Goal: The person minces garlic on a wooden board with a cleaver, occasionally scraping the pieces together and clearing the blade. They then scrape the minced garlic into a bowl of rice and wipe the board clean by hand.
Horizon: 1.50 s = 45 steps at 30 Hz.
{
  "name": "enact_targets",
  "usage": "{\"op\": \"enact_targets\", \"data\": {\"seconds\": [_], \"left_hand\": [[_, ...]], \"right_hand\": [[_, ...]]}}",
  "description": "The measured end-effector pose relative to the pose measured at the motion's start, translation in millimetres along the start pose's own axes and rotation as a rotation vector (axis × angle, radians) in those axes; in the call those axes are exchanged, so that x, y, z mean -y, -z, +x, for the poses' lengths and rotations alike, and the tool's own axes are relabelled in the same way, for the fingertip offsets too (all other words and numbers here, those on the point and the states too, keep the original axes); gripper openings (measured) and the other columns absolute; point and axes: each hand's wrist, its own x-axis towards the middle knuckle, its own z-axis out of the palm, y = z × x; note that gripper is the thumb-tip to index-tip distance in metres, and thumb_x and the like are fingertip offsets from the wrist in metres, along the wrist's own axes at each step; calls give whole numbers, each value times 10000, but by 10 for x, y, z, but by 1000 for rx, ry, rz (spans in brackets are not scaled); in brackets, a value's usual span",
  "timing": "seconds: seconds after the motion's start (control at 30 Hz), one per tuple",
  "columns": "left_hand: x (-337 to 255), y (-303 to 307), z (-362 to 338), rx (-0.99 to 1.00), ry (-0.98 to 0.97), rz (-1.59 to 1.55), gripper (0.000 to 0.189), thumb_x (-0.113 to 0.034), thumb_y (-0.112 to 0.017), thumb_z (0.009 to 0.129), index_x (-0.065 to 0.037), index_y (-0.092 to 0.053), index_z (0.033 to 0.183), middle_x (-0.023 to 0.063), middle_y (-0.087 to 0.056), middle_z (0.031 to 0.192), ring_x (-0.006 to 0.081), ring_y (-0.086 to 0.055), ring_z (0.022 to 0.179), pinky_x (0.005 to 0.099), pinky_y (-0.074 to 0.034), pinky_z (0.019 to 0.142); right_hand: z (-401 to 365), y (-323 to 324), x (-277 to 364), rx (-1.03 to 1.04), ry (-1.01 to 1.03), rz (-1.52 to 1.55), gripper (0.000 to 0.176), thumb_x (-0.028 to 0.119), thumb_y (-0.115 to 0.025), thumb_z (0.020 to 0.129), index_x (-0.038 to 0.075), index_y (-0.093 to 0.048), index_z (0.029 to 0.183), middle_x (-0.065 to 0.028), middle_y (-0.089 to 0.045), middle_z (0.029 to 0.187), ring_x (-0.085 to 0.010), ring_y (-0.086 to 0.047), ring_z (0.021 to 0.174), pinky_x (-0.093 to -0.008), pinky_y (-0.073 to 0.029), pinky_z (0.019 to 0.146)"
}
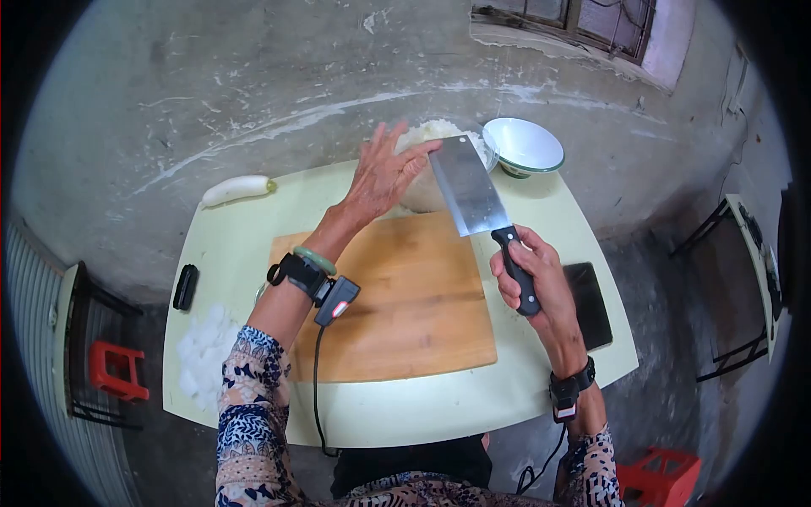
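A cleaver [470,188] with a black handle is held up by my right hand [532,275], its broad blade pointing away from me above the far right of the wooden cutting board [397,304]. My left hand [384,173] is raised beyond the board with its fingers apart, slightly blurred. Its index fingertip is at the blade's far corner; whether it touches is hard to tell. Behind the blade and left hand, a heap of white shreds [435,130] shows in a container that is partly hidden. No food lies on the visible part of the board.
A white radish [239,191] lies at the table's far left, and a white bowl with a green rim [525,145] stands far right. White pieces [205,351] are piled near left, below a black object [186,287]. A dark flat slab [587,306] lies right. Red stools [118,370] stand on the floor.
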Motion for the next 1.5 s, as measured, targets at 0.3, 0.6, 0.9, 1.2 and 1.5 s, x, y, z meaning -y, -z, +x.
{"op": "enact_targets", "data": {"seconds": [0.3,0.6,0.9,1.2,1.5], "left_hand": [[-29,-147,154,-79,81,104,553,-561,-358,1073,-269,-498,1521,241,-235,1655,493,-145,1530,659,-166,1191],[-15,-192,321,-338,95,-109,280,-289,-662,979,-159,-719,1220,174,-489,1517,381,-412,1431,490,-325,1177],[-377,-61,169,-220,-127,-7,347,-362,-576,1010,-314,-677,1338,98,-370,1622,404,-255,1509,567,-216,1214],[-898,26,-258,171,-350,199,508,-610,-326,1045,-404,-606,1417,52,-171,1708,415,-38,1569,699,-65,1205],[-199,70,207,48,-10,130,551,-606,-318,1055,-353,-524,1498,141,-193,1692,476,-72,1548,698,-84,1199]], "right_hand": [[2,101,-54,-60,54,-63,387,210,-581,1025,-18,-467,1317,-114,-644,798,-95,-530,489,-246,-429,392],[-42,57,2,-82,82,-107,392,204,-605,1018,-19,-476,1314,-113,-646,793,-97,-547,501,-246,-438,392],[-24,138,7,-37,58,-62,384,198,-608,1017,-22,-484,1306,-120,-655,810,-96,-557,518,-242,-435,405],[-55,135,9,8,97,-8,376,194,-595,1018,-24,-485,1304,-116,-658,815,-86,-553,517,-231,-434,409],[-128,41,71,25,46,-94,411,195,-588,1027,-30,-463,1348,-124,-664,822,-76,-531,493,-217,-422,416]]}}
